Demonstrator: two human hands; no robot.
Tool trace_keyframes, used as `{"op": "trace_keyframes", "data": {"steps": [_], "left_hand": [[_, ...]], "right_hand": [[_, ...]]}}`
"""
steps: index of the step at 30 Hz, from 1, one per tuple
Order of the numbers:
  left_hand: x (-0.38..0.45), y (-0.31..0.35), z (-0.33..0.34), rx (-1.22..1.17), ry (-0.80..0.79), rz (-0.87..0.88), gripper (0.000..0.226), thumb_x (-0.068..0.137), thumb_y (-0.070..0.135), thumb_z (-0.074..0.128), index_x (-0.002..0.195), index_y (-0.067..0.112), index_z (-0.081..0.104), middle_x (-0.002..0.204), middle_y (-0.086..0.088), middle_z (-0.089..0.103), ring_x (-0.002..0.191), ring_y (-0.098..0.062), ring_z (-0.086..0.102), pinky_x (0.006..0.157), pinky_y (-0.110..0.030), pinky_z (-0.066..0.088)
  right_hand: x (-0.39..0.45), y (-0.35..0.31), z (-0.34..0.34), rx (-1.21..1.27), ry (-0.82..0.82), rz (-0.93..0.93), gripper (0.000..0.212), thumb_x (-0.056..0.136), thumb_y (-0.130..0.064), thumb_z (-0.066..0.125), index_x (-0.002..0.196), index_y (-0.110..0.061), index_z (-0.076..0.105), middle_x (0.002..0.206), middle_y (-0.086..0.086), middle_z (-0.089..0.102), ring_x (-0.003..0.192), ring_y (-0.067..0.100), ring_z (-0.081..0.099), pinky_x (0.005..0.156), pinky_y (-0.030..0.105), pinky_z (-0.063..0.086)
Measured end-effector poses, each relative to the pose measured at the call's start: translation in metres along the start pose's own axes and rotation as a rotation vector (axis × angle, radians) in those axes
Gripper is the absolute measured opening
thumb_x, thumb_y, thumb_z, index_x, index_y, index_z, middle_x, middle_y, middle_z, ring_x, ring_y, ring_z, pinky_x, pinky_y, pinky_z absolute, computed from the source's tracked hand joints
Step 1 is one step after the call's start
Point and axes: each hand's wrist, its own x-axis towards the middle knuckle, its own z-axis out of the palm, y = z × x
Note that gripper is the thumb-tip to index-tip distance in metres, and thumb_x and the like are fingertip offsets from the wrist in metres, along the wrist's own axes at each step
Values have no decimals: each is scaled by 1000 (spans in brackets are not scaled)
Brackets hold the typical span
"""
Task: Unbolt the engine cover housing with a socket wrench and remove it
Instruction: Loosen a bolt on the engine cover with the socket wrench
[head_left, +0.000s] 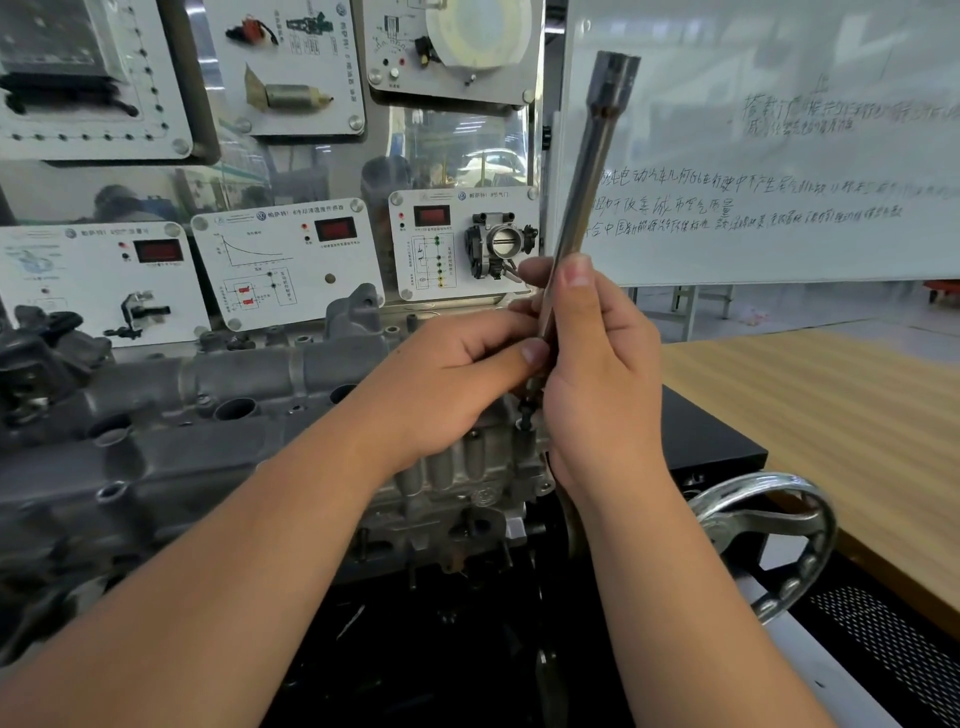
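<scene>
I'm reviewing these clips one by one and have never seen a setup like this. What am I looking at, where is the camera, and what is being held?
There is no robot here: a person works with bare hands, and the single picture comes from a camera worn on the head, looking forward and down. The right hand and left hand both grip a long silver metal socket wrench shaft, which stands nearly upright with its lower end hidden between the hands. Below them sits a grey cast-metal engine block. Behind it are white training display panels, to the right a whiteboard with handwriting, a light wooden table and a shiny metal handwheel.

A black stand (711, 441) carries the grey engine block (208, 415).
</scene>
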Motion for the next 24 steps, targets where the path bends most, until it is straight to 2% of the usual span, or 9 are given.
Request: {"op": "trace_keyframes", "data": {"steps": [3, 5, 7, 9, 12, 14, 19, 21, 24], "left_hand": [[0, 0, 1, 45, 30, 7, 24, 96, 32, 58, 109, 18, 73, 102, -4, 76, 99, -26, 71, 94, -54, 54], [1, -2, 0, 76, 54, 11, 13, 99, 26, 62, 103, 16, 70, 94, -4, 74, 91, -28, 69, 85, -51, 55], [1, -3, 0, 82, 68, 8, 7, 98, 20, 66, 103, 16, 68, 93, -3, 74, 89, -28, 69, 83, -49, 55], [1, -3, 0, 101, 69, 8, 16, 96, 23, 67, 109, 14, 67, 98, -6, 74, 93, -30, 70, 85, -52, 56], [0, -1, 0, 93, 78, 25, 28, 94, 36, 59, 105, 13, 70, 98, -8, 74, 96, -29, 70, 89, -54, 54], [-1, 0, 1, 48, 62, 2, 34, 96, 40, 53, 109, 15, 72, 103, -8, 75, 103, -27, 70, 96, -54, 53], [0, -2, -1, 105, 15, -24, 30, 103, 33, 53, 116, 11, 69, 109, -14, 73, 108, -31, 68, 99, -54, 50], [1, -2, -1, 124, 22, -10, 22, 104, 30, 55, 114, 16, 70, 106, -7, 74, 104, -25, 69, 97, -51, 52], [0, -1, 0, 140, 38, 22, 17, 98, 35, 58, 109, 28, 69, 101, 6, 75, 98, -13, 71, 92, -45, 56]], "right_hand": [[0, 0, 1, 15, -22, 11, 34, 90, -57, 47, 89, -38, 74, 83, -17, 67, 85, 8, 63, 79, 33, 51], [0, -1, 3, 7, -41, -22, 27, 91, -55, 49, 86, -42, 71, 84, -20, 64, 84, 4, 61, 79, 30, 51], [1, -1, 4, 18, -53, -66, 15, 92, -49, 53, 85, -43, 66, 77, -15, 58, 76, 5, 56, 73, 29, 49], [1, 1, 3, 37, -52, -80, 7, 92, -43, 59, 90, -46, 65, 76, -6, 58, 75, 9, 58, 74, 32, 51], [1, 3, 3, 39, -47, -76, 12, 93, -44, 56, 87, -43, 67, 74, -8, 61, 75, 11, 59, 74, 36, 50], [2, 3, 2, 37, -33, -44, 20, 92, -48, 53, 88, -40, 71, 80, -15, 65, 84, 9, 62, 80, 36, 52], [3, 2, -3, 52, -66, 1, 28, 91, -50, 51, 93, -34, 74, 85, -18, 68, 91, 5, 64, 80, 22, 49], [3, 0, -3, 54, -89, -15, 24, 92, -50, 53, 89, -35, 72, 82, -15, 65, 87, 7, 62, 79, 24, 50], [2, 1, -1, 52, -84, -35, 9, 89, -49, 61, 90, -41, 66, 75, -4, 64, 78, 13, 63, 78, 37, 55]]}}
